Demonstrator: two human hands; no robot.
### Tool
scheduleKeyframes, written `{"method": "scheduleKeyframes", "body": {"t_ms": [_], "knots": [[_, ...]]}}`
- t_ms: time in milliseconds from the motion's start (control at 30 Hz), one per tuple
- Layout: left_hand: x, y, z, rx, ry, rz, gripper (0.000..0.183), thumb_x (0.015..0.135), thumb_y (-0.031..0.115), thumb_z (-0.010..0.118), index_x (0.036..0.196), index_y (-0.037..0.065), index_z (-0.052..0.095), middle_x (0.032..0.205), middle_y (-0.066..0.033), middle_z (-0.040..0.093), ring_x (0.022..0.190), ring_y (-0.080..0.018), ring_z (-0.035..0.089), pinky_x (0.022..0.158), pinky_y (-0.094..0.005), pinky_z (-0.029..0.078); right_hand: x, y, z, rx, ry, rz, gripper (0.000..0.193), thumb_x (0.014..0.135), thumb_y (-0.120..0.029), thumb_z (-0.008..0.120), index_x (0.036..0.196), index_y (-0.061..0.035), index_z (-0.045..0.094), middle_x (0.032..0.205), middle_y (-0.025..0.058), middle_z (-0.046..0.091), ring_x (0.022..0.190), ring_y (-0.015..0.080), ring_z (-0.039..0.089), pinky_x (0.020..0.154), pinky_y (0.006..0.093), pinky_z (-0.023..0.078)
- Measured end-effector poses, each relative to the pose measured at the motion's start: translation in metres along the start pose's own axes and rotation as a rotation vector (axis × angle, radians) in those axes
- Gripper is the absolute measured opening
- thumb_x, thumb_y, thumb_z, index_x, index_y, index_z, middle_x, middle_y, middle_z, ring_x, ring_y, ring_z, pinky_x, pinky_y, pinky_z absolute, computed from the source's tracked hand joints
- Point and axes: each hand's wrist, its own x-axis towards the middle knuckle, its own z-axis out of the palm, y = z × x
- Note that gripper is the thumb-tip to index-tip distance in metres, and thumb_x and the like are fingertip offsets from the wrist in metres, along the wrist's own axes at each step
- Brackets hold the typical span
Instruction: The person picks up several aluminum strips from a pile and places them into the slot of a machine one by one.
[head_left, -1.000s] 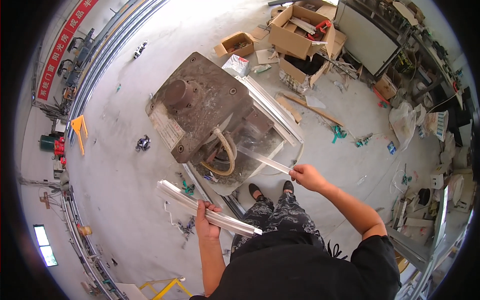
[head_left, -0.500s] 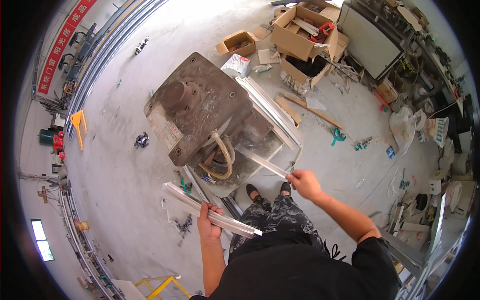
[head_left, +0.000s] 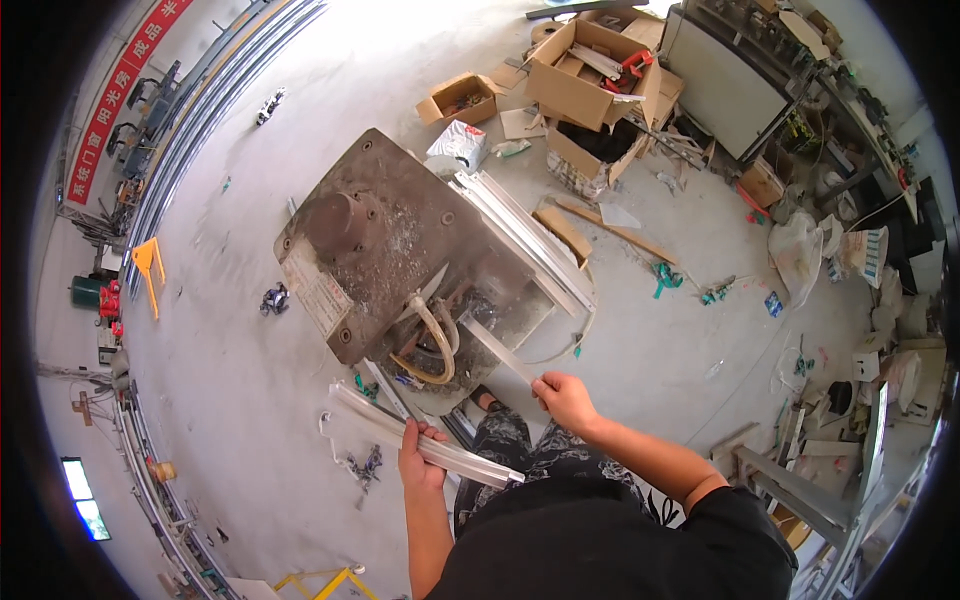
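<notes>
Left grip [head_left: 423, 457]: wraps a bundle of pale strips [head_left: 470, 464], count unclear, middle partly hidden by that grip. Ahead of both grips: brown machine [head_left: 430, 250]. Right grip [head_left: 546, 388]: pinches single strip [head_left: 498, 348]; far end reaches machine, contact indistinct.

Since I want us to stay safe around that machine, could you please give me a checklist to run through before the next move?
1. Left grip closed round the strip bundle: ok.
2. Right grip holding the near end of the single strip: ok.
3. Right grip apart from the machine: ok.
4. Single strip's far end properly seated: cannot tell; it reaches the machine, but the detail is too small.
5. Floor free of litter: not ok; green scraps lie right of the machine.
</notes>
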Motion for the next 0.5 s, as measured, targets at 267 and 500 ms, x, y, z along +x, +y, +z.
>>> {"method": "scheduleKeyframes", "body": {"t_ms": [267, 500], "knots": [[0.042, 0.039, -0.012, -0.14, -0.078, -0.103, 0.019, 0.084, 0.018, 0.062, 0.076, 0.005, 0.052, 0.067, -0.0043, 0.05, 0.063, -0.0168, 0.05, 0.061, -0.0331, 0.046, 0.002, 0.008, 0.002, 0.092, -0.009, 0.087, 0.027, 0.088, -0.023, 0.052, 0.074, -0.0004, 0.058, 0.056, 0.0043, 0.052, 0.052, 0.012, 0.048, 0.051, 0.029, 0.04], [0.085, 0.092, -0.013, -0.048, -0.028, -0.083, 0.021, 0.083, 0.019, 0.062, 0.073, 0.006, 0.049, 0.064, -0.0045, 0.05, 0.06, -0.0189, 0.05, 0.06, -0.0327, 0.048, 0.0, 0.008, -0.002, 0.08, 0.005, 0.099, 0.025, 0.088, -0.021, 0.054, 0.074, -0.0007, 0.059, 0.055, 0.0016, 0.051, 0.05, 0.0094, 0.046, 0.05, 0.0263, 0.038]]}}
